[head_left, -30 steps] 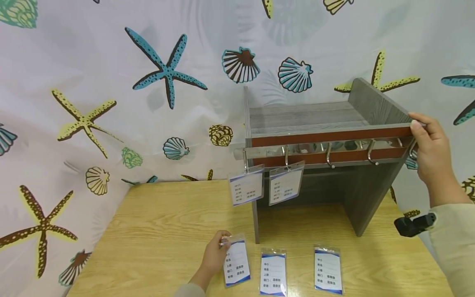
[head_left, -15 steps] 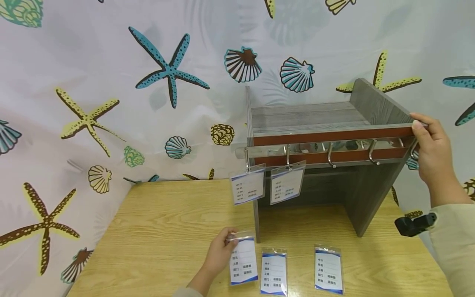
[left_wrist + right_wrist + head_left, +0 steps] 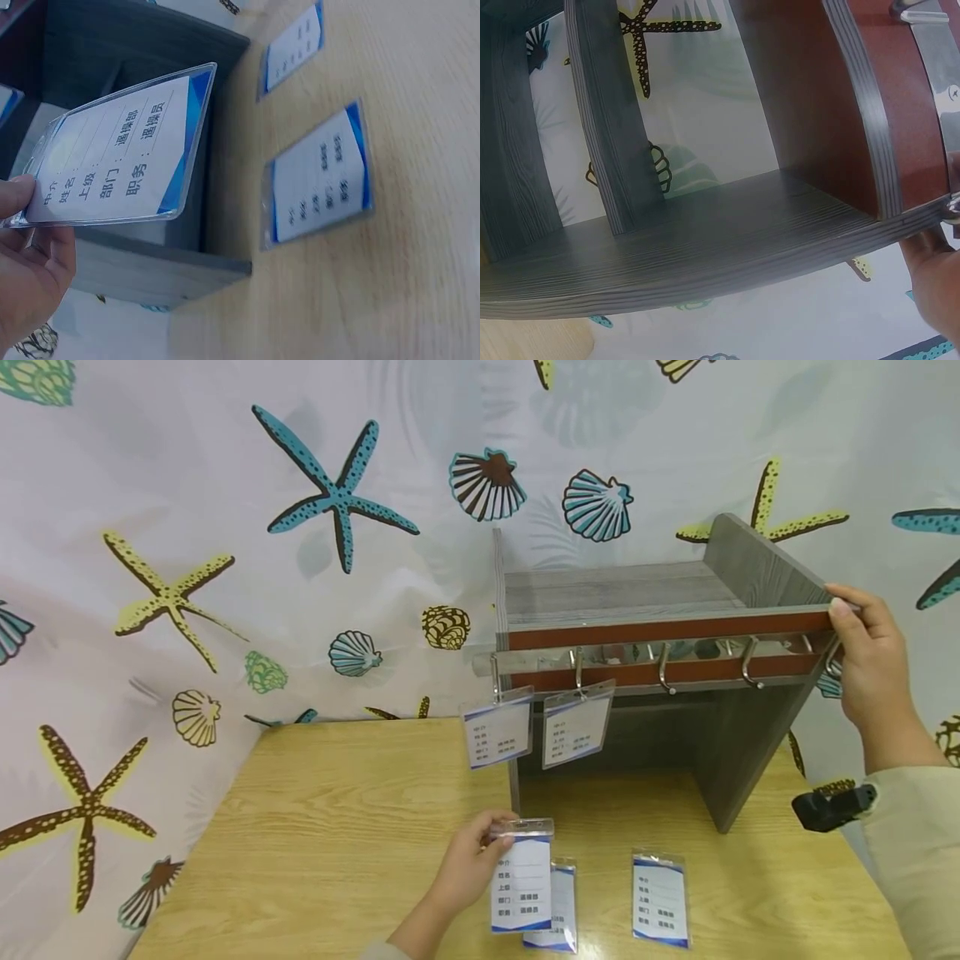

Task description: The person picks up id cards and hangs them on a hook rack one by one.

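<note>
My left hand point(image 3: 474, 858) pinches the top left edge of a clear-sleeved name badge point(image 3: 521, 885), held up off the table. In the left wrist view that badge point(image 3: 124, 150) is gripped between thumb and fingers. My right hand point(image 3: 873, 668) grips the right front corner of a grey wooden shelf point(image 3: 757, 731) with a metal hook rail point(image 3: 622, 656). Two badges hang from its left hooks, one at the far left point(image 3: 498, 732) and one beside it point(image 3: 579, 727). Below, one badge point(image 3: 562, 918) lies partly behind the held one, another badge point(image 3: 660, 902) to its right.
The wooden table point(image 3: 337, 827) runs under the shelf. A curtain point(image 3: 420, 443) printed with starfish and shells hangs behind. Further right along the rail are hooks with no badge, such as one hook point(image 3: 665, 668). A black device point(image 3: 834, 807) sits at my right wrist.
My left hand has lifted the badge from the table and moved it right and upward, and it now overlaps the middle badge in the head view. The right hand stays on the shelf.
</note>
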